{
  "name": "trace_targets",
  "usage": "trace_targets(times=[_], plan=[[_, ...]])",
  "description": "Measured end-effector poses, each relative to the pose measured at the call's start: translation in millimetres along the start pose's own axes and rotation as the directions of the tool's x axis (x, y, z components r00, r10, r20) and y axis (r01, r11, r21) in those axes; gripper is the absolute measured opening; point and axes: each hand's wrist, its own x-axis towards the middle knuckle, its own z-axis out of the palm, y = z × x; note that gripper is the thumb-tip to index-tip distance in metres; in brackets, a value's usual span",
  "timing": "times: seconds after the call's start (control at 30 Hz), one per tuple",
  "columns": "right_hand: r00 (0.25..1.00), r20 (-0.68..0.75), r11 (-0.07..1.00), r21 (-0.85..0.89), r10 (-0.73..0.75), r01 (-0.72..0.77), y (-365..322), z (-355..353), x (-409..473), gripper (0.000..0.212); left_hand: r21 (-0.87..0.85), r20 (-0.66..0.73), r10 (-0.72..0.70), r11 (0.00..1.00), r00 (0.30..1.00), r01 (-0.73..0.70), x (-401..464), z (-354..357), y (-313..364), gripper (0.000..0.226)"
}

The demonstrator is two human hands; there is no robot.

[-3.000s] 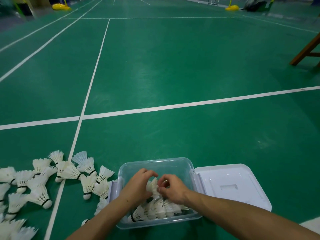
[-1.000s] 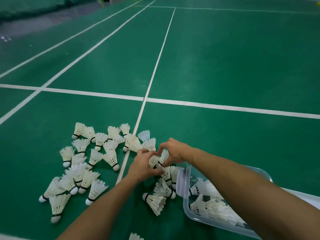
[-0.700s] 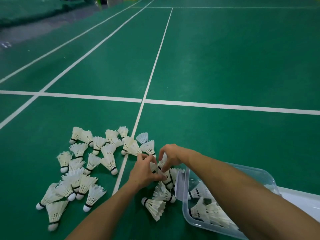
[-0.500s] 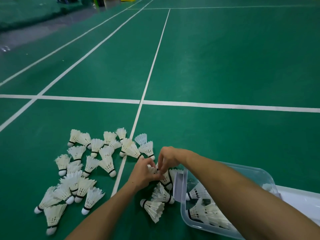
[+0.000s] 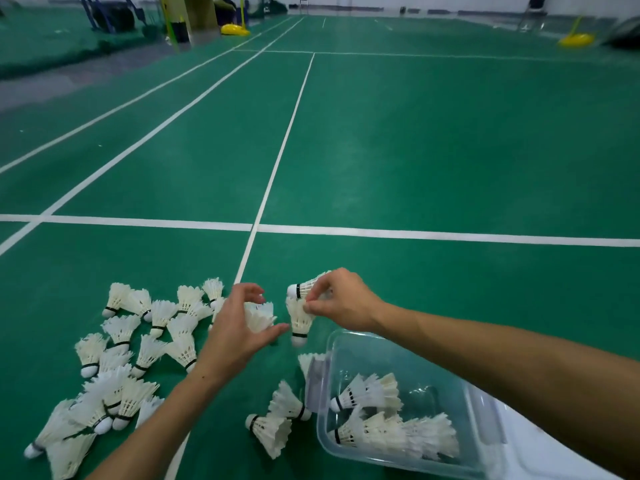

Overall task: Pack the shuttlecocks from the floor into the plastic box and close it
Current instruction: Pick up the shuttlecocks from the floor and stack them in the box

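Head view: the right hand (image 5: 341, 303) pinches two white feathered shuttlecocks (image 5: 299, 317) in its curled fingers, above the green court floor (image 5: 415, 150). The left hand (image 5: 239, 327) curls around another. More lie scattered left; several rest in the clear plastic box (image 5: 398, 410), near right.

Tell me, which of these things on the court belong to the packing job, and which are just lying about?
Part of the job: loose shuttlecocks, plastic box, its white lid, the shuttlecocks held by the left hand and right hand.

Just lying about: yellow post bases, far equipment.
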Motion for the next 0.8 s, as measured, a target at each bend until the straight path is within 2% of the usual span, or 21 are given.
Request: trace_targets(times=[0.17,0.23,0.33,0.47,0.53,0.6,0.7,0.8], plan=[[0.973,-0.211,0.995,0.067,0.090,-0.077,22.5,-58.8,-80.6,0.007,0.016,0.228,0.085,0.996,0.970,-0.091,-8.4,24.5,66.7,0.077],[0.949,-0.276,0.984,0.135,0.154,-0.120,40.6,-71.2,-110.6,0.006,0.010,0.310,0.141,0.988,0.940,-0.151,-13.6,42.7,91.5,0.065],[0.894,-0.356,0.949,0.252,0.273,-0.189,70.0,-78.8,-148.1,0.007,-0.034,0.435,0.193,0.980,0.880,-0.198,-22.0,73.5,117.3,0.044],[0.808,-0.430,0.894,0.376,0.403,-0.245,101.3,-84.5,-179.3,0.005,-0.021,0.597,0.231,0.962,0.768,-0.273,-26.3,115.9,134.3,0.044],[0.776,-0.453,0.876,0.411,0.438,-0.254,113.2,-87.7,-187.5,0.004,-0.014,0.623,0.230,0.959,0.748,-0.283,-25.0,136.7,134.5,0.043],[0.755,-0.471,0.865,0.433,0.456,-0.252,123.3,-90.2,-191.5,0.005,-0.010,0.616,0.207,0.967,0.760,-0.255,-23.5,155.4,129.1,0.047],[0.743,-0.487,0.857,0.463,0.458,-0.225,133.8,-89.9,-189.1,0.005,0.035,0.604,0.186,0.965,0.775,-0.259,-22.7,177.1,122.1,0.060],[0.743,-0.488,0.853,0.477,0.458,-0.213,137.0,-86.3,-181.4,0.005,0.060,0.604,0.213,0.949,0.768,-0.310,-20.6,188.5,122.2,0.062]])
